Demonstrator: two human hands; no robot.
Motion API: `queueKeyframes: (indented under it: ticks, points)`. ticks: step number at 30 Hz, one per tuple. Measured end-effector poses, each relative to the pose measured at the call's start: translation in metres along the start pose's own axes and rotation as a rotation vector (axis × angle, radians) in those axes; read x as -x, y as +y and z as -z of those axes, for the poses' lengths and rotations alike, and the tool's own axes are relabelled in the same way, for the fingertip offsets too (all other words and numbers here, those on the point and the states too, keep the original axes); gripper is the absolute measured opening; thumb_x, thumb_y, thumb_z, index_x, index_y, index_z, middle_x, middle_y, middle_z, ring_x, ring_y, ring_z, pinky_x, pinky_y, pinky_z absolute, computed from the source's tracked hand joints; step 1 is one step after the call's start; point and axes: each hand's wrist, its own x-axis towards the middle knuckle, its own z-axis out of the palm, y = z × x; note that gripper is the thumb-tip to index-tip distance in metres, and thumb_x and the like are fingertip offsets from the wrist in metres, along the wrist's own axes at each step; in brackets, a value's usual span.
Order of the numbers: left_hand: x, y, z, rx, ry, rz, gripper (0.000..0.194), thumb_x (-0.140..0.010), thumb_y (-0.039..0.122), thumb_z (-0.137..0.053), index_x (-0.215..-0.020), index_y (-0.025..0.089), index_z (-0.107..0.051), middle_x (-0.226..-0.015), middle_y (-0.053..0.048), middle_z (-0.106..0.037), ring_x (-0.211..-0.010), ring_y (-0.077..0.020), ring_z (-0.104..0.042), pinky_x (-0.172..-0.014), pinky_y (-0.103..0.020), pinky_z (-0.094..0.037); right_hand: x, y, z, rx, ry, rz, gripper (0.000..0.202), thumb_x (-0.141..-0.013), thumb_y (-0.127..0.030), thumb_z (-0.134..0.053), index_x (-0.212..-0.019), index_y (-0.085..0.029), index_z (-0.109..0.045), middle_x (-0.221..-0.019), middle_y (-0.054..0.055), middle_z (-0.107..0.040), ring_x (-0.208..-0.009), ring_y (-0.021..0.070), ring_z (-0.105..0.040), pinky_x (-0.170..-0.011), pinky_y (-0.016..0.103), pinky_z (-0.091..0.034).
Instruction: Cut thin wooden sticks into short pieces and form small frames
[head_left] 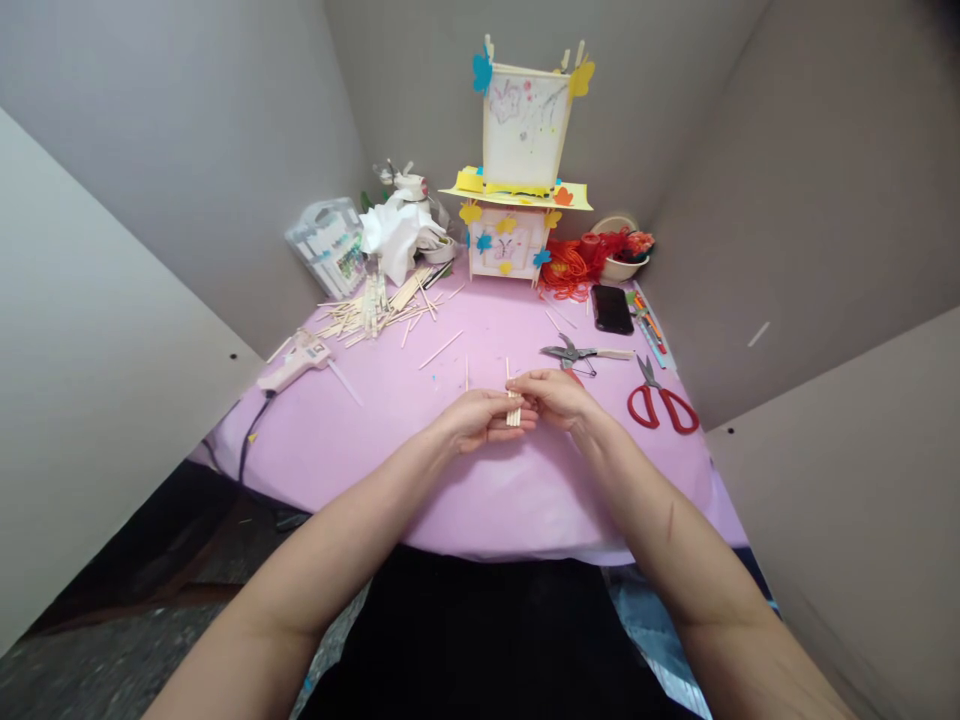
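Note:
Several short wooden sticks (514, 414) lie side by side in my left hand (484, 420), its thumb pressed over them and its fingers beneath. From the right, my right hand (556, 396) pinches the upper end of the sticks, with one longer stick (508, 368) poking out above the rest. The two hands meet over the near middle of the table. Just beyond them a single thin stick (466, 373) lies on the pink tablecloth (360, 430). Pruning shears (574, 353) rest close to my right hand, one red handle partly behind it.
At left are a hot glue gun (296, 362) with its cord and a pile of wooden sticks (382, 310). A paper-sided lantern-like structure (523, 135) stands at the back. Red-handled scissors (661, 400), a black phone (613, 309) and red cord (568, 268) lie right. Grey panels flank the table.

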Motion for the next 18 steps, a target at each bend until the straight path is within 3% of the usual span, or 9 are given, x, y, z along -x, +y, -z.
queueKeyframes:
  ticks: [5, 8, 11, 14, 18]
  points:
    - [0.002, 0.001, -0.003, -0.009, 0.006, 0.003, 0.012, -0.085, 0.015, -0.06, -0.087, 0.008, -0.069, -0.082, -0.012, -0.073, -0.071, -0.0145, -0.07, -0.063, -0.021, -0.057, 0.0, 0.005, 0.005, 0.121, 0.037, 0.07, 0.029, -0.06, -0.04, -0.077, -0.066, -0.014, -0.064, -0.054, -0.001, -0.059, -0.05, 0.0102, -0.052, -0.048, 0.023, -0.041]
    - [0.003, 0.002, 0.001, 0.121, 0.032, -0.061, 0.011, -0.085, 0.012, -0.058, -0.084, 0.009, -0.069, -0.086, -0.011, -0.073, -0.073, -0.0143, -0.07, -0.067, -0.022, -0.058, 0.007, 0.008, 0.008, 0.276, 0.022, 0.286, 0.034, -0.072, -0.042, -0.069, -0.096, -0.017, -0.068, -0.09, 0.005, -0.068, -0.077, 0.0147, -0.063, -0.067, 0.026, -0.05]
    - [0.004, 0.004, 0.006, 0.28, 0.064, -0.088, 0.012, -0.086, 0.011, -0.057, -0.087, 0.01, -0.068, -0.092, -0.011, -0.073, -0.075, -0.0132, -0.07, -0.07, -0.022, -0.058, 0.019, 0.014, 0.007, 0.402, 0.003, 0.501, 0.052, -0.074, -0.037, -0.07, -0.123, -0.023, -0.057, -0.128, 0.009, -0.056, -0.109, 0.0197, -0.057, -0.087, 0.032, -0.051]
    - [0.006, 0.003, 0.006, 0.302, 0.093, -0.07, 0.012, -0.085, 0.013, -0.058, -0.092, 0.011, -0.067, -0.097, -0.012, -0.071, -0.083, -0.0158, -0.07, -0.068, -0.021, -0.057, 0.026, 0.023, 0.003, 0.479, -0.005, 0.593, 0.058, -0.072, -0.03, -0.072, -0.127, -0.024, -0.055, -0.133, 0.01, -0.053, -0.118, 0.0219, -0.053, -0.097, 0.037, -0.047]
    - [0.007, 0.001, 0.002, 0.225, 0.071, -0.123, 0.011, -0.084, 0.014, -0.059, -0.091, 0.01, -0.067, -0.1, -0.015, -0.071, -0.093, -0.0203, -0.068, -0.074, -0.024, -0.057, 0.026, 0.033, -0.001, 0.547, 0.061, 0.58, 0.062, -0.071, -0.025, -0.073, -0.13, -0.025, -0.054, -0.133, 0.008, -0.055, -0.119, 0.0236, -0.054, -0.101, 0.04, -0.044]
